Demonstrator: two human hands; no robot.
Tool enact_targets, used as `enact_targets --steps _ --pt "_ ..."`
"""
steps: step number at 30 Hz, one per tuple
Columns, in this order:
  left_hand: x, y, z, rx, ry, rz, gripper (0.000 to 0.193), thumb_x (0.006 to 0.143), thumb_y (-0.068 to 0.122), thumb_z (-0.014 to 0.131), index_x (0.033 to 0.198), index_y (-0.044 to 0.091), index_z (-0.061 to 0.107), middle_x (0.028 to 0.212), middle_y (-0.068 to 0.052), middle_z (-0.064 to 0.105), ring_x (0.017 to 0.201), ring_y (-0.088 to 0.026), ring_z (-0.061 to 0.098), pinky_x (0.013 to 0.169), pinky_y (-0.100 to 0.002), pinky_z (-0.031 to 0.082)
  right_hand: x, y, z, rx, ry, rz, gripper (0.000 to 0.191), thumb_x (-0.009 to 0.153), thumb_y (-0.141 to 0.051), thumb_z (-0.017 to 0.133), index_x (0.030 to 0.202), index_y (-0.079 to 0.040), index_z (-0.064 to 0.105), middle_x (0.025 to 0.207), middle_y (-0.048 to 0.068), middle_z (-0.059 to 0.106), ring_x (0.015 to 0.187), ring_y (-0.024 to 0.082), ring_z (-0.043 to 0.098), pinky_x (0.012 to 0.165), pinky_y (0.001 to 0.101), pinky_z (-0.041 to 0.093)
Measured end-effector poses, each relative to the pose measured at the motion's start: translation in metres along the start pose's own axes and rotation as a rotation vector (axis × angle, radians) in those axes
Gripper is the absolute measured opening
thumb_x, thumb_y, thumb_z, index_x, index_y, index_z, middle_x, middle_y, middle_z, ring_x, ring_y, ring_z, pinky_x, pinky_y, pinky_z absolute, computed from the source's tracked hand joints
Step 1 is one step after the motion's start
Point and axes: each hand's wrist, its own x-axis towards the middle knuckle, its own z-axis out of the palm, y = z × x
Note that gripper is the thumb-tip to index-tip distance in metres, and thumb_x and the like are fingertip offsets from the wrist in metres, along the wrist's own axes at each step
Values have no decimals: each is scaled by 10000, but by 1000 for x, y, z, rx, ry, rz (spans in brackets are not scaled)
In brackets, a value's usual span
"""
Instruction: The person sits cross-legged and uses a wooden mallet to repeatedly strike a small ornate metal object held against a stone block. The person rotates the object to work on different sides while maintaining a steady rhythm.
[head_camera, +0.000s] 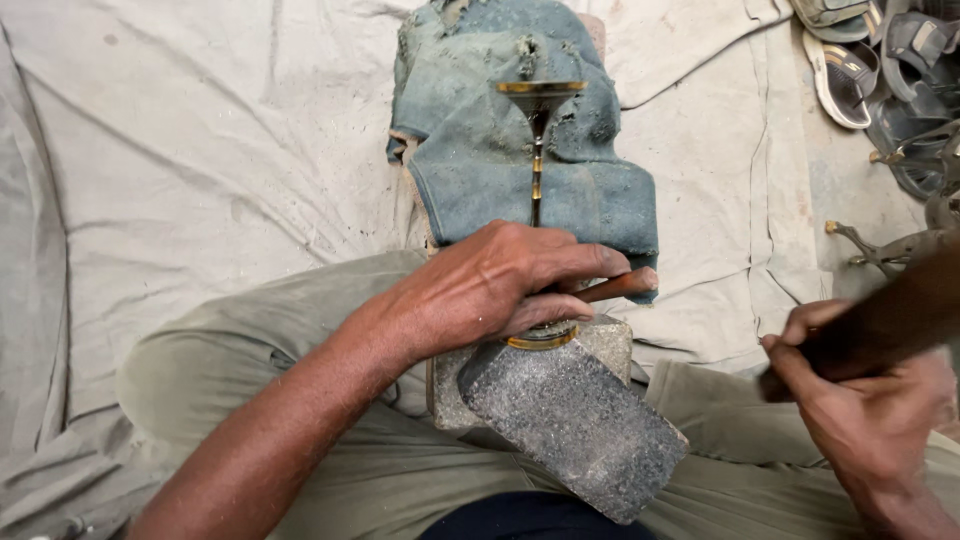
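Cloth-covered floor (200, 200): left hand (480, 290) clamps brass goblet (538, 150) against stone block (570, 420), steadying it; right hand (860, 400) fists dark mallet (880, 320), raised.

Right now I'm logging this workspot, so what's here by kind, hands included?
Hands: 2, left hand, right hand
Grey stone blocks: 1
Brass stemmed pieces: 1
Worn blue cloth pads: 1
Dark wooden mallets: 1
Sandals: at least 2
Total: at least 8

bare forearms without sleeves, two hands (500, 290) (860, 410), olive-green trousers, dark cloth at the waist
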Motion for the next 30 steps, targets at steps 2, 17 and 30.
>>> enact_targets --steps 2,17,30 --pt "0 0 -2 -1 -25 -14 445 919 327 744 1296 103 671 1161 -72 762 987 -261 761 827 -402 619 0 -2 1 -83 -53 77 183 866 58 731 1018 -26 674 874 82 722 778 176 717 722 300 581" --pt "5 3 -3 22 -60 -16 446 896 334 733 1277 108 676 1056 -49 770 897 -241 754 763 -406 609 -9 -7 14 280 134 -1 273 881 -45 746 1114 -92 610 1005 49 681 910 121 684 849 272 611" --pt "9 10 -5 96 -112 -62 421 877 272 767 1278 182 678 976 5 773 847 -178 741 731 -360 610 -24 31 38 -358 41 61 299 779 74 842 1029 32 684 852 180 683 744 261 694 730 434 593"
